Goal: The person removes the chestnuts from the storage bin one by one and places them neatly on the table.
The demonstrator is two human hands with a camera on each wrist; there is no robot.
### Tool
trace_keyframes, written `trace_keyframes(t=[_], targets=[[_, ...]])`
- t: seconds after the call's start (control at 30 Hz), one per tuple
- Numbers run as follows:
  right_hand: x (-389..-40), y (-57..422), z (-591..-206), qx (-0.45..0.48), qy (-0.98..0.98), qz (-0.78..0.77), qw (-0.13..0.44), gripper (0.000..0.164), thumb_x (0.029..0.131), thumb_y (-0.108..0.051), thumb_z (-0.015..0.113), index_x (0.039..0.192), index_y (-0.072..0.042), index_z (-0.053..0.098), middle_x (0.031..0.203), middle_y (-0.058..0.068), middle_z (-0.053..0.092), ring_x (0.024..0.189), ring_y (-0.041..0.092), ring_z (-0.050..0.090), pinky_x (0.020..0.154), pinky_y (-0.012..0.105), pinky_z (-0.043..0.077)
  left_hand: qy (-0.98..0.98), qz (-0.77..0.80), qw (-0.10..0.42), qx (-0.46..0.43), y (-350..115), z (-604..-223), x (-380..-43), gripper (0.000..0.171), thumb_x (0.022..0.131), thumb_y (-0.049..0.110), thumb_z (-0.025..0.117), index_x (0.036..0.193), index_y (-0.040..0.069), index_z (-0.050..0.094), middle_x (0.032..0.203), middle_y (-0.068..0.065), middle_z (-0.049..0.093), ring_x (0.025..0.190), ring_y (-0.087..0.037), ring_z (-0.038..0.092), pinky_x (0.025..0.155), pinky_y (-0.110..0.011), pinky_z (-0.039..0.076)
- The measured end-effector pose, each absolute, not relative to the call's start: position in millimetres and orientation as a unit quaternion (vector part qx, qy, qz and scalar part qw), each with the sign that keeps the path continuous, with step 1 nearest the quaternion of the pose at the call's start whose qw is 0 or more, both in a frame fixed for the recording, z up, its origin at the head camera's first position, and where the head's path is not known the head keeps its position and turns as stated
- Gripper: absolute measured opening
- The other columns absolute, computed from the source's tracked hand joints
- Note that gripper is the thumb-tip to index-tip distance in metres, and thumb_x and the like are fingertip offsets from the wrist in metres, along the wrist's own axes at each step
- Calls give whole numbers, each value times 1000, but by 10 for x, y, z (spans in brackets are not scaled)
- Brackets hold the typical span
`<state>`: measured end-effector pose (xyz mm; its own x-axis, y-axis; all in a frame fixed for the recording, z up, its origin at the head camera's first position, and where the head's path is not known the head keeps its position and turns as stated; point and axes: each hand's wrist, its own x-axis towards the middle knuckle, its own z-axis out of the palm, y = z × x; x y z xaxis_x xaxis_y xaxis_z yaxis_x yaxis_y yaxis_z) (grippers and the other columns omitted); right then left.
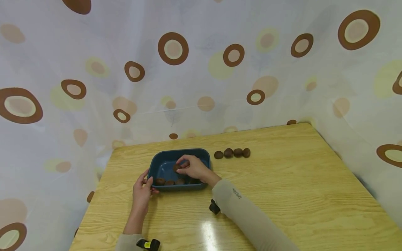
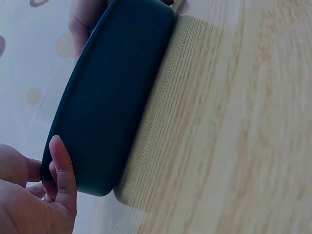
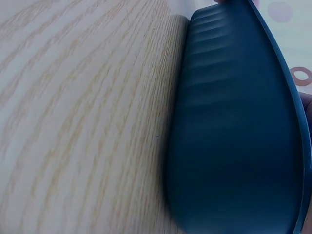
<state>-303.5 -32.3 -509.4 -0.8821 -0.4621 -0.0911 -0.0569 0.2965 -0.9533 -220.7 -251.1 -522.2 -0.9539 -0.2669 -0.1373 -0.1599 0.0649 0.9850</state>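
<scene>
Spotted cloth with brown rings hangs behind a pale wooden table (image 1: 282,181), and a dark blue tray (image 1: 163,166) sits toward the table's far left part. The left hand (image 1: 142,191) grips the tray's near left corner; in the left wrist view its fingers (image 2: 63,170) curl against the tray's outer wall (image 2: 112,97). The right hand (image 1: 194,168) reaches over the tray from its near right side, fingertips pinched together on one brown chestnut (image 1: 177,167) held just above the tray floor. Along the tray's near wall lie four chestnuts in a row (image 1: 176,181), touching or nearly so. Just beyond the tray's far right corner, four more chestnuts (image 1: 232,153) line up on the bare wood. Judging from this, about half the chestnuts are already in the tray, one is being set down, and the four outside remain to be brought over. The right wrist view shows only the tray's ribbed outer wall (image 3: 234,126).
</scene>
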Motion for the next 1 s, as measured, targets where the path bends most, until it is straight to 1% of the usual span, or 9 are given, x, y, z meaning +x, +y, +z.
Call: trace_keyframes(t=[0.1, 0.2, 0.4, 0.6, 0.77, 0.83, 0.9, 1.0], targets=[[-3032, -319, -5091, -170, 782, -574, 176, 23, 88, -18, 71, 110, -20, 63, 97, 4, 64, 83, 17, 61, 67, 31, 51, -724, -673, 33, 150, -2499, -5165, -2186, 47, 102, 11, 45, 148, 13, 36, 92, -6, 35, 62, -14, 51, 65, -36, 59], [-3033, -305, -5079, -173, 778, -577, 175, 23, 88, -18, 71, 110, -20, 64, 97, 4, 64, 83, 17, 62, 68, 31, 52, -722, -674, 33, 150, -2493, -5143, -2172, 47, 102, 10, 45, 148, 12, 36, 92, -7, 35, 62, -15, 51, 63, -35, 59], [-3080, -189, -5042, -179, 773, -585, 166, 25, 88, -19, 71, 112, -18, 64, 101, 6, 62, 86, 17, 63, 77, 34, 55, -726, -671, 41, 149, -2513, -5266, -2193, 46, 102, 14, 46, 148, 16, 37, 92, -4, 35, 62, -13, 50, 60, -28, 57], [-3144, 52, -4939, -187, 759, -603, 160, 28, 89, -19, 70, 116, -16, 62, 106, 10, 61, 94, 21, 63, 85, 42, 54, -726, -669, 54, 152, -2511, -5318, -2221, 45, 102, 16, 47, 146, 17, 40, 91, -4, 34, 60, -13, 50, 60, -31, 58], [-3240, 320, -4863, -172, 761, -608, 147, 31, 89, -21, 69, 119, -19, 61, 111, 8, 60, 99, 20, 61, 85, 38, 54, -724, -671, 59, 149, -2499, -5282, -2236, 45, 102, 15, 47, 146, 17, 40, 91, -4, 35, 60, -13, 50, 60, -32, 58], [-3272, 438, -4854, -164, 759, -613, 145, 32, 89, -21, 69, 120, -20, 61, 112, 9, 60, 101, 21, 61, 86, 39, 54, -725, -670, 57, 149, -2499, -5273, -2237, 45, 102, 14, 47, 146, 16, 39, 91, -4, 34, 60, -13, 50, 61, -32, 58], [-3305, 563, -4858, -156, 755, -620, 144, 33, 89, -21, 69, 121, -21, 60, 113, 10, 60, 101, 24, 63, 87, 43, 53, -726, -668, 52, 152, -2501, -5270, -2237, 45, 102, 14, 47, 146, 17, 39, 91, -4, 34, 60, -13, 51, 62, -32, 58], [-3312, 752, -4805, -144, 753, -627, 142, 35, 90, -20, 68, 123, -17, 59, 116, 13, 59, 104, 28, 62, 93, 52, 49, -729, -666, 50, 152, -2505, -5268, -2228, 45, 102, 14, 46, 146, 17, 39, 91, -4, 34, 61, -13, 51, 64, -34, 59]])
